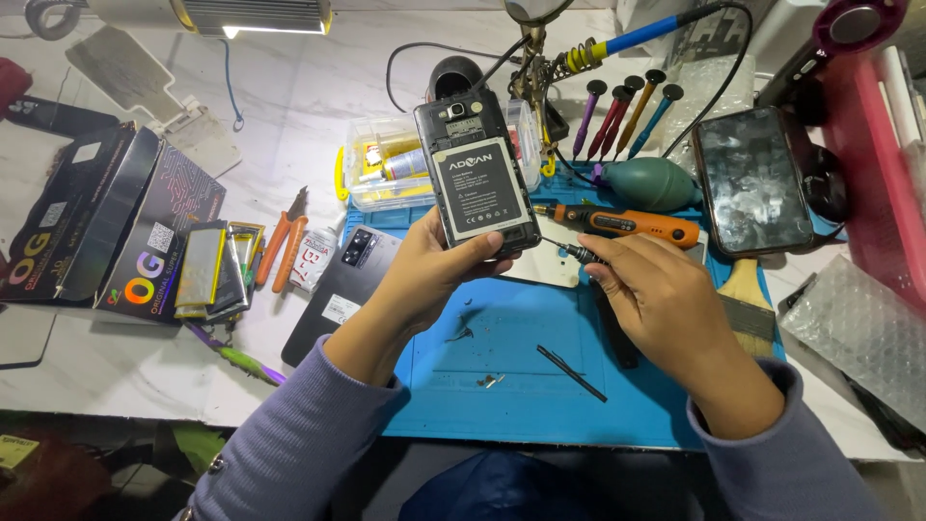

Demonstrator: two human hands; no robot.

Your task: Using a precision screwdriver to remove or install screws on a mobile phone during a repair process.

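A dark phone (pixel 476 174) with its back cover removed is held upright above the middle of the worktop (pixel 289 96), so that its white-labelled battery and the camera at its top are seen. It is gripped at its lower edge by the left hand (pixel 434 275), whose fingers are closed around it. A thin dark screwdriver (pixel 579 253) is pinched in the closed grip of the right hand (pixel 656 299), with its tip touching the lower right corner of the phone. Below the hands a blue mat (pixel 502 386) is spread, with a black stick (pixel 571 372) lying on it. The worktop is white marble, and an orange electric screwdriver (pixel 627 224) lies at the far side, with boxes (pixel 106 232) at the left.
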